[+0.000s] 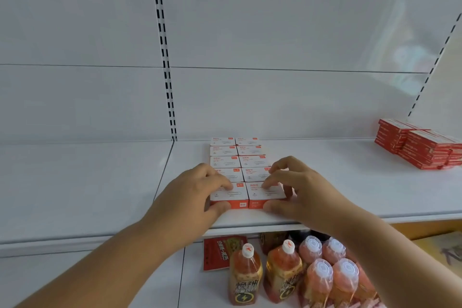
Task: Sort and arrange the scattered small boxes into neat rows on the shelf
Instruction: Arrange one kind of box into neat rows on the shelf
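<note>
Several small white-and-orange boxes (238, 162) lie in two straight columns on the white shelf (337, 182), running from the back wall toward the front edge. My left hand (197, 190) rests on the front left box (228, 196), thumb against its orange front face and fingers on its top. My right hand (292, 190) grips the front right box (265, 195) the same way, thumb at the front and fingers on top. The two front boxes touch side by side.
A stack of red flat boxes (422, 146) sits at the shelf's far right. On the lower shelf stand orange drink bottles (282, 270) and a red packet (217, 252). A slotted upright (163, 57) divides the back panel.
</note>
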Motion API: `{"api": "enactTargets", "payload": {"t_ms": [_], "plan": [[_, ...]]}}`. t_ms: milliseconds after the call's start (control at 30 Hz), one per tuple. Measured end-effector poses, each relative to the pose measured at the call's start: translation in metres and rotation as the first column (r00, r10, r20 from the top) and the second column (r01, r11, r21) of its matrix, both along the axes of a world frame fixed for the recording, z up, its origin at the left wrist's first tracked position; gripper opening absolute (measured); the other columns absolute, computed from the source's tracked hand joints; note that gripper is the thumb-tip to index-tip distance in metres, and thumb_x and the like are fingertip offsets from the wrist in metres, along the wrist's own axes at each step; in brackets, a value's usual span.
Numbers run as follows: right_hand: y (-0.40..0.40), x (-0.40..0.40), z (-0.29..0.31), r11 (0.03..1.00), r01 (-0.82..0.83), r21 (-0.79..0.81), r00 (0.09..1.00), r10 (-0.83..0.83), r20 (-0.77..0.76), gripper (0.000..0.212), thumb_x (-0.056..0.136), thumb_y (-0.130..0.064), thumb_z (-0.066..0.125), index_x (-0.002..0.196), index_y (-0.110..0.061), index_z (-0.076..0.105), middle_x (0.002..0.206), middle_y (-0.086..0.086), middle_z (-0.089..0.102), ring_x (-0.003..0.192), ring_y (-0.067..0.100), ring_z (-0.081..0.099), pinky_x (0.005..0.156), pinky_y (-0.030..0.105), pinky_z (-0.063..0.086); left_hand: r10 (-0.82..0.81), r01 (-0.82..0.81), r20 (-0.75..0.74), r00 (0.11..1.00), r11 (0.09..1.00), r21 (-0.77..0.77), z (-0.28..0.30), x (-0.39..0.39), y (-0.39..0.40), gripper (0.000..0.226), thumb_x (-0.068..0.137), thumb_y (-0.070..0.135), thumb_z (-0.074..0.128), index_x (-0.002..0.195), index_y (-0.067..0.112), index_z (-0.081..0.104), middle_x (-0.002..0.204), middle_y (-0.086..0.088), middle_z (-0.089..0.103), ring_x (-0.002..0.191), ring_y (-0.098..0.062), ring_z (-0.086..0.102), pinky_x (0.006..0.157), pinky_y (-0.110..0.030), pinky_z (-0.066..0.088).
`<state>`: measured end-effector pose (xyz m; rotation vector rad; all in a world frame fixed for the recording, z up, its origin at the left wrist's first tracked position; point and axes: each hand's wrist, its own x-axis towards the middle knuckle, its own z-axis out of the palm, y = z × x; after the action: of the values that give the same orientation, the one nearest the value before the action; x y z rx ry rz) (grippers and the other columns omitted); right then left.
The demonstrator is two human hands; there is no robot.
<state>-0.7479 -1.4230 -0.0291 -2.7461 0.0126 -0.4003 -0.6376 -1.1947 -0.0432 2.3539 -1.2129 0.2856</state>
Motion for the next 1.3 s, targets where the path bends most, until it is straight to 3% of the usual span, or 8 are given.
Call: {"api": "enactTargets", "payload": {"t_ms": [133,467,633,700,867,1033,1167,1300], "plan": [[0.002,0.001,-0.006,1.0,0.005,0.003,1.0,-0.006,0.025,0.031,0.082,-0.048,0.07,0.109,-0.036,0.067,0.115,-0.023,0.045,0.092,-0.003,0.052,0.072,0.005,0.039,-0.009,0.008,-0.028,1.0,0.999,-0.045,-0.004,0.001,-0.002,0.032,0.087,0.041,0.069,0.118,0.036,0.065,0.113,0.023,0.049,0.094,0.0,0.05,0.076,-0.005,0.036],[0.006,0.001,-0.005,1.0,-0.003,0.026,1.0,0.002,0.025,0.029,0.083,-0.045,0.07,0.109,-0.031,0.068,0.118,-0.016,0.049,0.1,0.004,0.052,0.083,0.011,0.044,0.013,-0.018,-0.07,0.997,0.997,-0.072,-0.002,-0.003,-0.002,0.029,0.087,0.036,0.071,0.116,0.033,0.068,0.114,0.019,0.053,0.102,-0.005,0.055,0.083,-0.012,0.045],[0.007,-0.001,-0.004,0.998,0.025,0.053,0.999,-0.027,0.021,0.033,0.085,-0.048,0.066,0.113,-0.031,0.063,0.118,-0.019,0.045,0.091,0.004,0.055,0.075,0.01,0.044,0.039,-0.049,-0.112,0.993,0.995,-0.089,0.002,-0.008,-0.001,0.029,0.088,0.04,0.068,0.114,0.035,0.059,0.11,0.02,0.047,0.09,-0.005,0.059,0.072,-0.009,0.044],[0.009,0.0,0.001,0.987,0.116,0.112,0.992,-0.121,0.045,0.029,0.09,-0.052,0.053,0.107,-0.029,0.058,0.11,-0.017,0.05,0.078,0.004,0.056,0.064,0.014,0.043,0.174,-0.192,-0.151,0.973,0.975,-0.109,0.01,-0.01,-0.002,0.017,0.093,0.044,0.057,0.101,0.031,0.049,0.097,0.017,0.049,0.075,-0.004,0.055,0.06,-0.013,0.038],[0.01,0.022,0.021,0.909,0.411,-0.064,0.891,-0.416,-0.185,0.048,0.102,-0.048,0.028,0.069,-0.016,0.045,0.067,0.0,0.05,0.058,0.013,0.046,0.052,0.027,0.035,0.425,-0.391,-0.063,0.903,0.874,0.289,0.025,0.009,-0.015,0.046,0.102,0.049,0.03,0.076,0.019,0.054,0.073,0.002,0.06,0.068,-0.013,0.057,0.059,-0.03,0.043],[0.015,0.042,0.018,0.884,0.391,-0.256,0.834,-0.458,-0.309,0.044,0.102,-0.044,0.025,0.082,-0.016,0.052,0.075,0.0,0.055,0.068,0.014,0.055,0.059,0.027,0.043,0.423,-0.371,-0.072,0.903,0.856,0.36,0.022,0.02,-0.027,0.04,0.102,0.044,0.032,0.079,0.021,0.055,0.076,0.003,0.059,0.074,-0.015,0.057,0.065,-0.03,0.043],[0.011,0.045,0.011,0.878,0.437,-0.194,0.824,-0.477,-0.306,0.046,0.102,-0.045,0.025,0.076,-0.018,0.052,0.074,-0.001,0.056,0.067,0.014,0.055,0.058,0.028,0.042,0.417,-0.365,-0.087,0.905,0.865,0.345,0.016,0.022,-0.031,0.037,0.102,0.04,0.033,0.079,0.021,0.054,0.076,0.004,0.059,0.072,-0.014,0.057,0.062,-0.029,0.041],[0.016,0.043,0.009,0.869,0.412,-0.273,0.824,-0.483,-0.296,0.031,0.103,-0.036,0.029,0.09,-0.017,0.05,0.085,0.0,0.059,0.084,0.018,0.061,0.075,0.032,0.054,0.406,-0.371,-0.045,0.913,0.87,0.324,0.013,0.021,-0.032,0.034,0.103,0.035,0.031,0.08,0.021,0.051,0.072,0.006,0.052,0.066,-0.011,0.05,0.056,-0.028,0.035]]}}
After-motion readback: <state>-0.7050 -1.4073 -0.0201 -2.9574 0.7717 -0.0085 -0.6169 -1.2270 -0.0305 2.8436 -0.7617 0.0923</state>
